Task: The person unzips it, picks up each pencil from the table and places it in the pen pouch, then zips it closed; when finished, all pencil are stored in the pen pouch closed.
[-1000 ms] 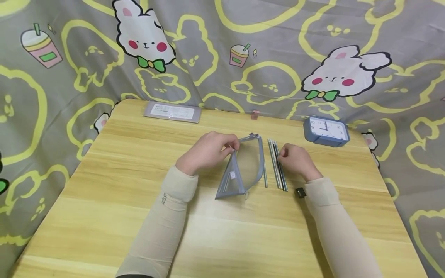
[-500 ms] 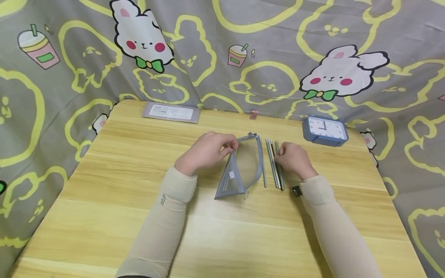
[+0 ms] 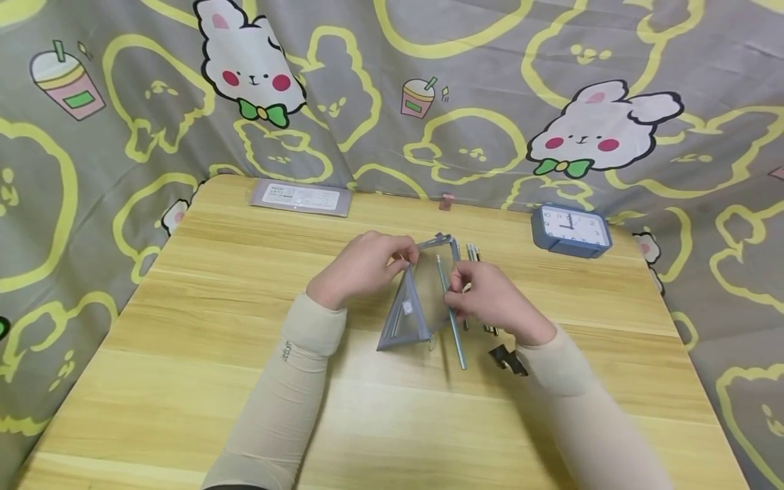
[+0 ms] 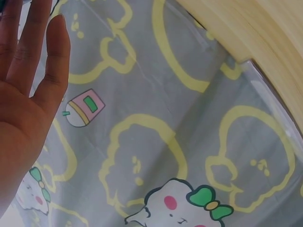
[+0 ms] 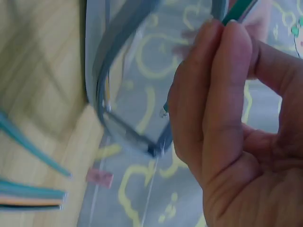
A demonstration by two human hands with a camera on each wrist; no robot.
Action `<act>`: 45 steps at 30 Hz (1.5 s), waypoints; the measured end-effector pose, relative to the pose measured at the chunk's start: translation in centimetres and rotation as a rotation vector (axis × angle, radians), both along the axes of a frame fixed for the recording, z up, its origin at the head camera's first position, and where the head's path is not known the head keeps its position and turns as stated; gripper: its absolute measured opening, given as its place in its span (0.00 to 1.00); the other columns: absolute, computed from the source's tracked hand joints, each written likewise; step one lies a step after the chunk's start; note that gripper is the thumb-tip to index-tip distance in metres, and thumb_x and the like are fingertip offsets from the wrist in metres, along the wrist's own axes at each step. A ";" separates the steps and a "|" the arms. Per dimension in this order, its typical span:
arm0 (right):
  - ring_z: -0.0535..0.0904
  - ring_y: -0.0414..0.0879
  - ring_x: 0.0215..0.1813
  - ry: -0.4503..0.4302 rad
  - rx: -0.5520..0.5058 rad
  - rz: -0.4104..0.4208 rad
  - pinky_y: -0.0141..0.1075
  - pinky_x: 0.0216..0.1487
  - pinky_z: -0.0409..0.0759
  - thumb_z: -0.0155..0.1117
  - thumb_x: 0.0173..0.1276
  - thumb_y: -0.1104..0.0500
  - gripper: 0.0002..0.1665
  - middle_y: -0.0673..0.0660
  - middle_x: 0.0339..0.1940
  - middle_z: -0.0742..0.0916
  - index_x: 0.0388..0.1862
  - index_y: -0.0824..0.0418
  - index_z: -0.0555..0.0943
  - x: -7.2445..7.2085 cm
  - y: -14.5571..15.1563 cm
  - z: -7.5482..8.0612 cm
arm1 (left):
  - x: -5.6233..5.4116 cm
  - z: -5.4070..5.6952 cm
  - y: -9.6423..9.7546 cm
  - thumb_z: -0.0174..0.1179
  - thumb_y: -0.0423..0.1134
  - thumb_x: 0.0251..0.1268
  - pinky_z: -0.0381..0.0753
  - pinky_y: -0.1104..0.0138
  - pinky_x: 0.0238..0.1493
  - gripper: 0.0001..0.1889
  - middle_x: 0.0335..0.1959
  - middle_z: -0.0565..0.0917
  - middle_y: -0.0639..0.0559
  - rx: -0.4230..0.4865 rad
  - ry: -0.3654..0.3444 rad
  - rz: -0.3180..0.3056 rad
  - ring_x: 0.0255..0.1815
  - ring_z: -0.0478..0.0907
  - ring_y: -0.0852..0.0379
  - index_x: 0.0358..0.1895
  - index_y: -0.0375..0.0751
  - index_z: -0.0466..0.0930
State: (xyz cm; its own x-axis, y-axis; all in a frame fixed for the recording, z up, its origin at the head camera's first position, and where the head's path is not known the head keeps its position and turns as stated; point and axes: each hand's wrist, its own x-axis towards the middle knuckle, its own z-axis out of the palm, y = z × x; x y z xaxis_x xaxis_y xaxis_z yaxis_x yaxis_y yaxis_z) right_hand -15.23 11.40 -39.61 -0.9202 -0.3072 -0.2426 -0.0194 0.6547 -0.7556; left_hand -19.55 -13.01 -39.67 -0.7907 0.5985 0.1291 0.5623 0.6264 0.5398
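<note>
My left hand (image 3: pixel 370 269) pinches the upper edge of a grey-blue zip pouch (image 3: pixel 412 320), which stands with its mouth spread toward the right. Through its sheer side a few thin sticks show. A slim teal pencil (image 3: pixel 456 344) is held between the thumb and fingers of my right hand (image 3: pixel 490 296), beside the pouch mouth and slanting in front of it. More pencils (image 3: pixel 471 253) lie on the table, partly hidden behind that hand. In the right wrist view the pouch's zip rim (image 5: pixel 102 90) is left of the fingers. The left wrist view misses what the left fingertips hold.
A blue alarm clock (image 3: pixel 572 231) stands at the back right of the wooden table (image 3: pixel 184 327). At the back left lies a flat grey packet (image 3: pixel 300 197) with a white label. A small pink tab (image 3: pixel 447 202) sits at the rear edge, before a patterned curtain (image 3: pixel 361 68).
My right hand has picked a pencil from the row and carried it left to the pouch mouth. The left hand has kept its hold on the pouch.
</note>
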 end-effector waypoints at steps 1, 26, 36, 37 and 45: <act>0.88 0.49 0.27 0.004 0.001 0.002 0.38 0.30 0.85 0.63 0.66 0.66 0.07 0.56 0.30 0.83 0.32 0.60 0.74 0.0 -0.5 -0.1 | 0.0 0.0 0.0 0.64 0.32 0.76 0.85 0.56 0.53 0.05 0.45 0.92 0.54 -0.004 0.000 -0.001 0.50 0.88 0.53 0.45 0.48 0.86; 0.89 0.46 0.29 -0.015 -0.002 -0.157 0.30 0.23 0.73 0.61 0.73 0.64 0.08 0.56 0.29 0.84 0.33 0.61 0.73 -3.2 -2.6 -1.4 | 0.0 -0.1 0.4 0.63 0.31 0.75 0.85 0.57 0.54 0.06 0.45 0.92 0.53 -0.011 -0.005 -0.013 0.50 0.89 0.54 0.47 0.45 0.88; 0.90 0.48 0.32 -0.005 0.015 -0.108 0.34 0.31 0.84 0.62 0.73 0.66 0.08 0.55 0.29 0.80 0.34 0.61 0.73 -3.3 -2.7 -1.9 | 0.2 -0.1 0.4 0.64 0.34 0.76 0.85 0.57 0.53 0.05 0.45 0.92 0.54 0.003 -0.014 -0.032 0.50 0.89 0.55 0.45 0.49 0.87; 0.90 0.48 0.32 -0.002 0.013 -0.105 0.34 0.31 0.84 0.62 0.73 0.66 0.08 0.55 0.29 0.80 0.33 0.61 0.73 -3.3 -2.8 -1.9 | 0.2 -0.1 0.4 0.64 0.34 0.76 0.85 0.57 0.53 0.05 0.45 0.92 0.54 0.005 -0.013 -0.034 0.50 0.89 0.55 0.45 0.49 0.86; 0.89 0.47 0.32 -0.005 0.020 -0.088 0.37 0.35 0.88 0.63 0.72 0.67 0.08 0.56 0.32 0.78 0.34 0.62 0.73 -3.1 -3.0 -1.8 | 0.3 0.2 0.4 0.64 0.33 0.76 0.85 0.57 0.53 0.06 0.46 0.93 0.53 -0.006 -0.019 -0.029 0.50 0.89 0.54 0.46 0.48 0.87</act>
State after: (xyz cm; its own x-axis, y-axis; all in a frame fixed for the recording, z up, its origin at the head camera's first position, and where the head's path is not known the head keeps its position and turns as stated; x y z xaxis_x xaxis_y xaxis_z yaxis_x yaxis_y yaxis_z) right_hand -18.33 8.41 -41.42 -0.9420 -0.2204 -0.2529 0.0427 0.6690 -0.7420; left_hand -19.27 -12.61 -39.50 -0.7750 0.6222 0.1108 0.5704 0.6131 0.5467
